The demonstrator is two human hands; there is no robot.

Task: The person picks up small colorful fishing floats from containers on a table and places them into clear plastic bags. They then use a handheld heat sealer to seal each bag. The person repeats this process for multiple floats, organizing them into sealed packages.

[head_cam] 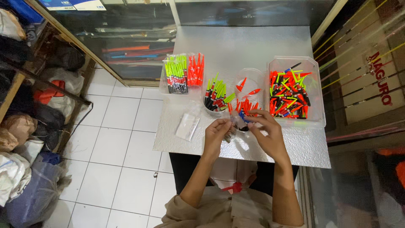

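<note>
From the head camera, your 2 hands meet just above the near edge of the silver table [253, 46]. Your left hand [216, 134] pinches a small clear bag [230, 136] by its top, fingers closed on it, which holds its mouth up where the other hand can reach. Your right hand [265, 133] is closed on a small bundle of floats [244, 116], orange tips with a blue one among them, held just beside the bag; how many are in the bundle is too small to tell.

3 open containers sit in a row within your arm's reach: a round tub [216, 110] of green-tipped floats standing on end, a round clear tub [249, 82] with 2 loose orange floats lying in it, and 1 large clear box [318, 90] heaped with mixed orange and green floats, too many to count. Farther left, 1 flat clear tray [163, 86] holds 2 packed bundles side by side, 1 green and 1 orange, kept away from the loose stock. 1 stack of empty clear bags [187, 126] lies flat near your left hand, ready to pick from
</note>
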